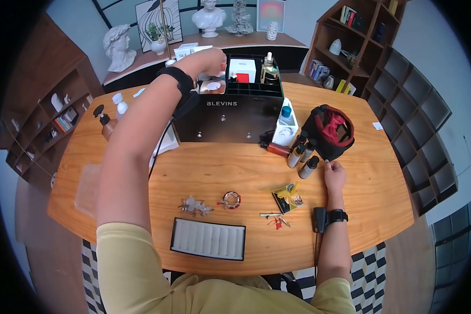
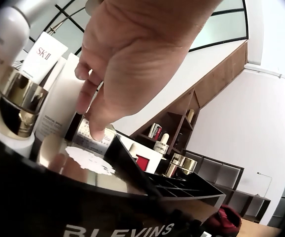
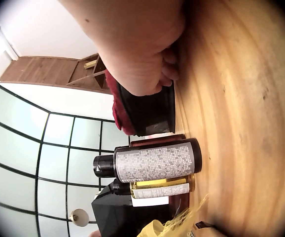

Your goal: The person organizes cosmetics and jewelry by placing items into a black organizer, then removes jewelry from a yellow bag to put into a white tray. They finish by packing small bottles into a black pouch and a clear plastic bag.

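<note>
BLEVINS organizer [image 1: 240, 118] has the left hand [image 1: 212, 60] over it, can't tell if it's pinching anything; right hand [image 1: 335, 177] loosely curled near the black bag [image 1: 329, 150].

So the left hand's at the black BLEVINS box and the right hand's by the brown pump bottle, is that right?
Not the second part: the right hand is by the black-and-red bag, as the head view shows. The left hand is indeed at the black BLEVINS box.

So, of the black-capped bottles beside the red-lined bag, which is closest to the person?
The front bottle, left of the right hand; the other black-capped bottles stand behind it, nearer the black BLEVINS box.
</note>
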Motion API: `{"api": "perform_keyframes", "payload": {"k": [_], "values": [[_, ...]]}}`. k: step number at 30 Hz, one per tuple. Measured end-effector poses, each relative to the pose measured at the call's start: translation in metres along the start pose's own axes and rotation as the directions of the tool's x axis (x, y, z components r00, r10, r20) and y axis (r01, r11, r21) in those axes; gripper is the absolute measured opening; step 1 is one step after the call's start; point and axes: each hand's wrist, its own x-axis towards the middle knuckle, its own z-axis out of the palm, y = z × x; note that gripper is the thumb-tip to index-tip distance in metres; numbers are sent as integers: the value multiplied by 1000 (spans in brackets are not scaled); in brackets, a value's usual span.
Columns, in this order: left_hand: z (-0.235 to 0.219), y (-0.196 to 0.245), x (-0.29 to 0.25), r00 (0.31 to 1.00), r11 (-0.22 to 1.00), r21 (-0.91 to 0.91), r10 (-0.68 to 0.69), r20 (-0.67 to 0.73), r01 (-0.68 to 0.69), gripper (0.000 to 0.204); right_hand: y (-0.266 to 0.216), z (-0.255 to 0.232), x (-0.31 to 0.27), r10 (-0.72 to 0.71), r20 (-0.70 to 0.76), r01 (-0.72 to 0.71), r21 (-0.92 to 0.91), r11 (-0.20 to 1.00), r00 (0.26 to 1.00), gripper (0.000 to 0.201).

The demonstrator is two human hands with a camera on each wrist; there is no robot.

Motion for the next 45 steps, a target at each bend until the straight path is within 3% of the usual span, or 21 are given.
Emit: {"api": "perform_keyframes", "payload": {"k": [12, 24, 27, 30, 33, 37, 43, 45], "values": [[12, -1, 19, 984, 999, 23, -29, 174, 26, 25, -6, -4, -3, 54, 10, -54, -61, 997, 998, 30], [22, -11, 25, 984, 993, -103, -31, 175, 49, 24, -12, -6, -5, 64, 12, -63, -79, 995, 998, 30], [5, -5, 14, 987, 976, -187, -89, 131, 113, 27, -13, -7, -5, 59, 12, -58, -69, 996, 998, 30], [-16, 0, 8, 988, 934, -324, -155, 2, 148, 32, -14, -7, -6, 49, 6, -48, -72, 996, 999, 30], [-22, 4, 7, 997, 999, -29, -29, -70, 27, 36, -13, -6, -5, 57, 6, -57, -63, 996, 998, 30], [-25, 20, 3, 989, 989, 136, -68, 130, 50, 47, -16, -9, -6, 74, 16, -72, -73, 995, 997, 30], [4, 4, 20, 974, 988, 122, -121, 191, 98, 47, -19, -10, -8, 80, 14, -78, -78, 994, 997, 30], [8, 2, 22, 980, 991, 119, -83, 180, 62, 41, -20, -10, -8, 83, 20, -81, -74, 994, 996, 30]]}}
